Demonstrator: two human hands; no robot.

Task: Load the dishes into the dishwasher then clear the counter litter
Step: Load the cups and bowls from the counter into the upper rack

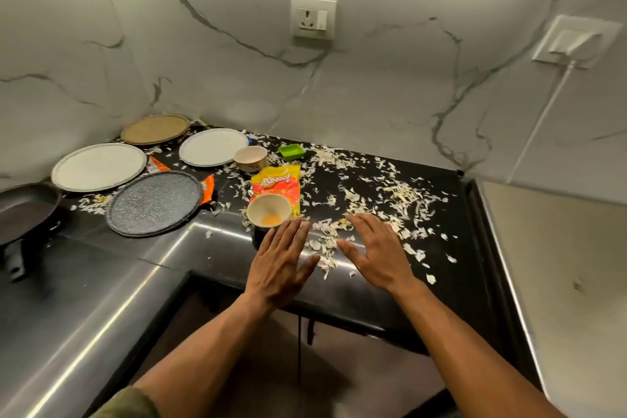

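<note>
On the black counter (356,285) lie a speckled grey plate (154,202), two white plates (99,166) (213,147) and a tan plate (155,129). A cream bowl (268,211) with orange residue stands near the front, and a second bowl (250,157) stands behind it. A yellow-red snack packet (278,185) lies between them. Pale shredded scraps (373,200) litter the counter. My left hand (281,265) hovers flat beside the near bowl, holding nothing. My right hand (376,253) is spread flat over the scraps, empty.
A dark frying pan (25,210) sits at the far left. A small green dish (291,150) stands by the marble wall. Orange wrappers (207,188) peek from under the grey plate. A wall socket (314,18) is above; a cable (543,115) runs down on the right.
</note>
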